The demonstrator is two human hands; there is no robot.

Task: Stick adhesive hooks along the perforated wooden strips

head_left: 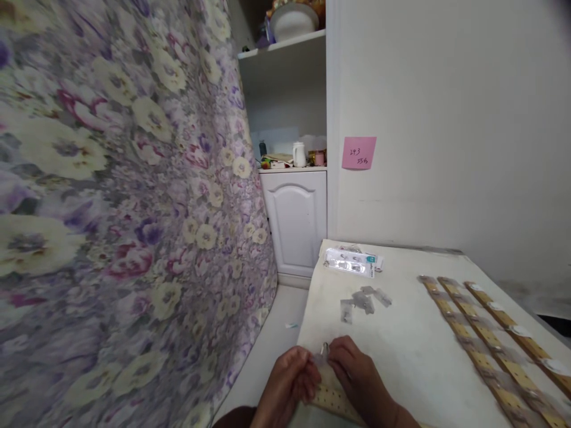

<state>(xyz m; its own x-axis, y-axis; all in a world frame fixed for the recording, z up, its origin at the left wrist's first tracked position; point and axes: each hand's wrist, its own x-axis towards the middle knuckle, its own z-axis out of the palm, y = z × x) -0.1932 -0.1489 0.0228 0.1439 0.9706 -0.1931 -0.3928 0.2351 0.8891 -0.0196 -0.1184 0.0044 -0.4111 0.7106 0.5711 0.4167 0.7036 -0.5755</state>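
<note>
My left hand (292, 377) is closed, its fingertips pinching a small clear plastic bag (318, 359) at the near left edge of the white table. Close beside it, my right hand (354, 368) is also closed, with thumb and forefinger at a small shiny metal piece (325, 348) by the bag's upper edge. Whether the metal piece is inside the bag or out of it I cannot tell. Below both hands lies a light wooden strip with rows of small holes (332, 401), partly covered by the right hand and wrist.
Several small clear packets (363, 300) lie on the white table (410, 321) ahead of my hands. Behind them is a blister pack (350, 262). Long wooden strips (468, 321) bearing small packets run along the right. A floral curtain (134, 226) hangs at the left.
</note>
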